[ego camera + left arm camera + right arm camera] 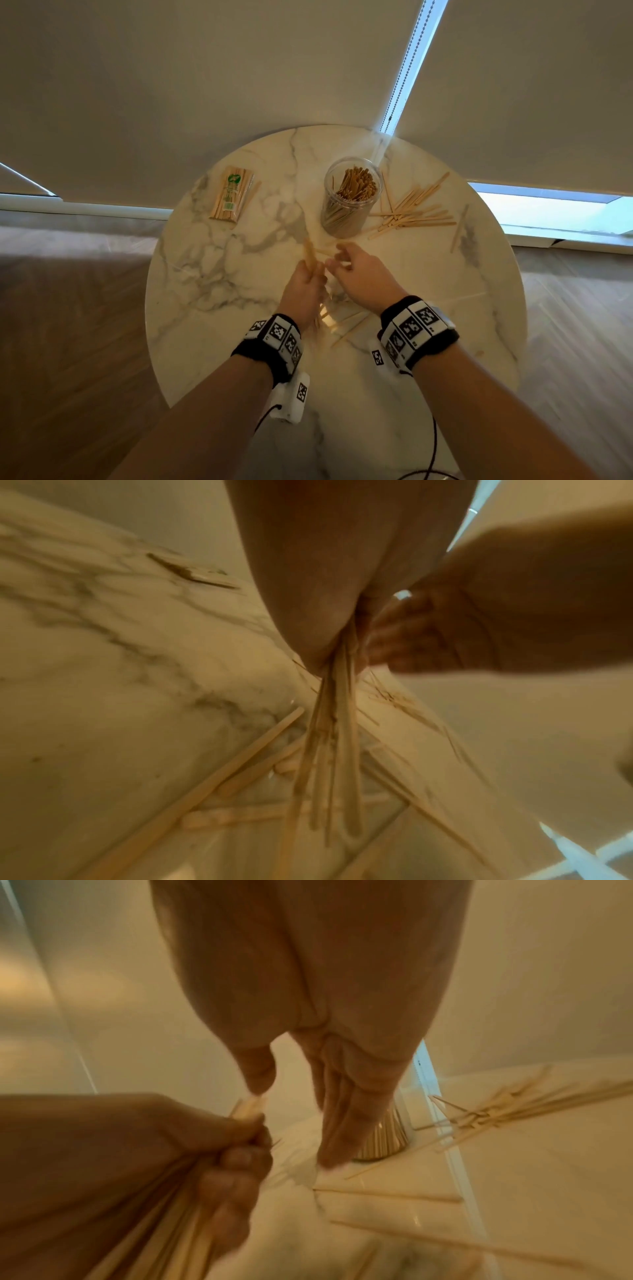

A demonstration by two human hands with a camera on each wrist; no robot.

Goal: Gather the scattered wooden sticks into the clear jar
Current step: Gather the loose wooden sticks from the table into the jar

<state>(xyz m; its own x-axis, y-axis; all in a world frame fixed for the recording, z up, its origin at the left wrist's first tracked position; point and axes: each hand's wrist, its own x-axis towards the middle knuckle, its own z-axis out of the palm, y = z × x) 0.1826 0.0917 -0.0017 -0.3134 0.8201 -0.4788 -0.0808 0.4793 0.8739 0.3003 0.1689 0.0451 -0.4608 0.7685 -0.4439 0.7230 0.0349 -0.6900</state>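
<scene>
nearest to you, some loose sticks (346, 329) lie on the marble table (212, 274) between your two wrists, under your hands. your left hand (305, 284) has its fingers clenched around a bundle of sticks (311, 255); the bundle passes through the fist, one end pointing up and away from you, the other end hanging down toward the table, as the left wrist view shows (334, 764). your right hand (359, 270) is just beside the left one, its fingers loosely bent; in the right wrist view its thumb tip (257, 1074) is at the top end of the bundle, but whether it pinches a stick you cannot tell, the picture is blurred. further away stands the clear jar (351, 197), upright and already holding many sticks. to the right of the jar lies a scattered pile of flat sticks (411, 214). far to the left lies a wrapped pack of sticks (233, 197).
</scene>
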